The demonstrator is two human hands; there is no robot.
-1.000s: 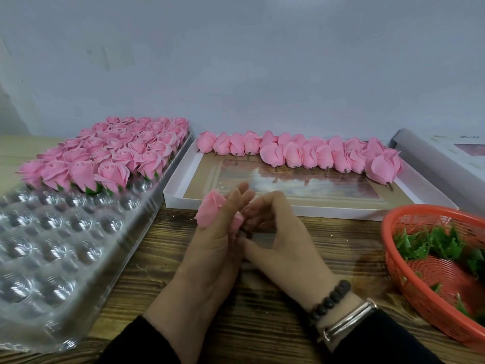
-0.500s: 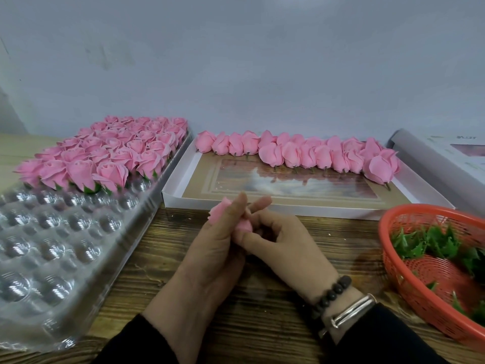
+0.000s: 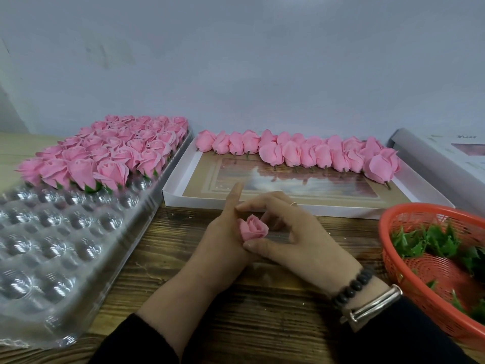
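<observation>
Where grained wooden worktop (image 3: pixel 262 298) shows between the dimpled clear tray (image 3: pixel 52 245) and the red mesh basket (image 3: pixel 420 206), a soft pink rose bud (image 3: pixel 253 227) sits against the left hand (image 3: pixel 223 232), forefinger straight, other fingers hidden; the right hand (image 3: pixel 296 237) curls thumb beneath, forefinger arched over it.

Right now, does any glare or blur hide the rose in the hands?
Head view: the rose between the left hand and right hand is sharp and evenly lit. Head view: glare speckles the clear plastic tray. Head view: wide-angle stretch shows toward the corners, at the orange basket.
</observation>
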